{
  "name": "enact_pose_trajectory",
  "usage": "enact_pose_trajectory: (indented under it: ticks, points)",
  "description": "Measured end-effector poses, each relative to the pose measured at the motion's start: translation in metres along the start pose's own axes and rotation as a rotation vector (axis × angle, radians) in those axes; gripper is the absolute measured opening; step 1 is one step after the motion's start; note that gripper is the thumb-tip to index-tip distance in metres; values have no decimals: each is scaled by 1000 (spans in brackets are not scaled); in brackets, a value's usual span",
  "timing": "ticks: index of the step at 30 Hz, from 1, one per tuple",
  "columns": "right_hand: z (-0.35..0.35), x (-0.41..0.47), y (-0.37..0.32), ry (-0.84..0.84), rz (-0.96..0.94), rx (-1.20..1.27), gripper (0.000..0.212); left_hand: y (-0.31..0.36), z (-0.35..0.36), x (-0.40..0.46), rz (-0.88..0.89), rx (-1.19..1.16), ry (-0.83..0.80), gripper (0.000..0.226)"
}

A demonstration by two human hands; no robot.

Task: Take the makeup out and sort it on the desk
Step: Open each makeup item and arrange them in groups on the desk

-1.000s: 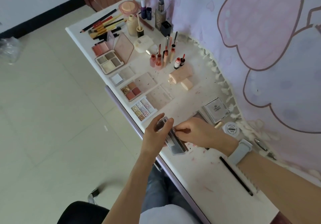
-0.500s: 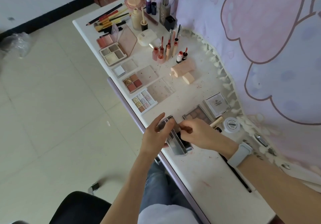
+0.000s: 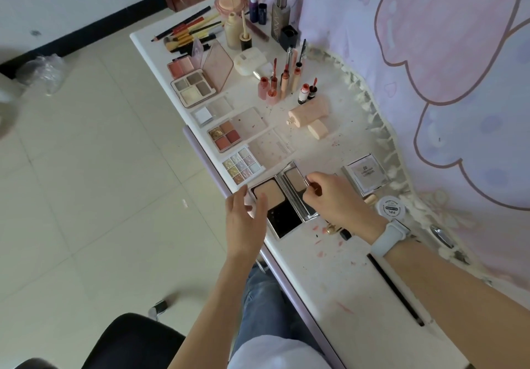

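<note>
We are well into the sorting. Along the white desk (image 3: 358,297), from the upper middle of the frame down toward the centre, most of the makeup already lies in groups: a fan of yellow and black brushes and pencils (image 3: 187,32) at the far end, tall bottles (image 3: 279,14) beside them against the wall, a cluster of small coral lip-gloss tubes (image 3: 282,82) in the middle, and a row of open eyeshadow palettes (image 3: 226,136) along the near edge.

At the centre of the frame we now set down the next piece in that row, a silver-edged powder compact (image 3: 282,201) lying open and flat, just below the small iridescent palette (image 3: 243,165). Our left hand (image 3: 245,219) rests over its lower corner with the fingers straight and lightly spread, touching the tan powder pan. Our right hand (image 3: 334,199) has its fingertips curled at the mirrored lid's upper edge, pinching it.

What looks left: to the right of the compact a square white boxed compact (image 3: 367,175) and a round white jar (image 3: 391,208) sit near the wall, a small gold-and-black piece (image 3: 337,230) lies just below the right hand, and a long black pencil (image 3: 395,290) lies alone at lower right. These, we judge, are not yet grouped.
</note>
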State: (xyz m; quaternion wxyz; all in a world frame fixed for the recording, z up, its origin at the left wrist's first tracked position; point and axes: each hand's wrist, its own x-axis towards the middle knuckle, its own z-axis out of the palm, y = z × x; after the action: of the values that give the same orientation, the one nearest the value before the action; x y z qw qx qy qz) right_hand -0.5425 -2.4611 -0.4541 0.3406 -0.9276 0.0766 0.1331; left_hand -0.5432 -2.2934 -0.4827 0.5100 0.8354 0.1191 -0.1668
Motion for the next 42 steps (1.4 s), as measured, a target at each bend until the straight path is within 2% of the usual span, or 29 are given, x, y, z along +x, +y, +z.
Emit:
enact_pose_trajectory:
  ticks: [2, 5, 7, 10, 17, 21, 23, 24, 27, 29, 32, 37, 40, 42]
  points:
    - [2, 1, 0, 14, -24, -50, 16, -7, 1, -3, 128, 242, 18, 77]
    - [5, 3, 1, 6, -54, -89, 16, -17, 2, -5, 261, 588, -53, 111]
    - [7, 3, 2, -20, -53, -100, 15, -24, 3, -5, 299, 733, -112, 120]
    - [9, 3, 2, -24, -49, -77, 14, -32, 6, -3, 323, 818, -151, 126]
    - [7, 10, 8, -89, -26, 117, 19, -34, 5, 2, 328, 779, -85, 119]
    - [4, 12, 14, -95, -52, 151, 31, -35, 3, 2, 339, 762, -87, 119]
    - [4, 11, 16, -73, -79, 161, 24, -34, 2, 2, 344, 763, -100, 119]
    - [2, 9, 19, -40, -82, 146, 16, -33, 2, 2, 347, 753, -104, 118]
    - [-7, 6, 35, 198, -77, -80, 26, -27, 3, -1, 372, 681, -50, 106]
    - [-16, 5, 47, 279, -28, -299, 29, -23, 7, -1, 400, 618, 22, 92]
    - [-25, 11, 57, 168, 156, -510, 41, -13, 14, 2, 415, 558, 61, 81]
    - [-26, 21, 63, 24, 319, -521, 45, 7, 25, 12, 440, 523, 36, 75]
    - [-28, 24, 63, 42, 319, -510, 43, 16, 25, 14, 448, 478, 37, 67]
    - [-31, 22, 60, 158, 220, -478, 43, 20, 24, 13, 478, 391, 41, 59]
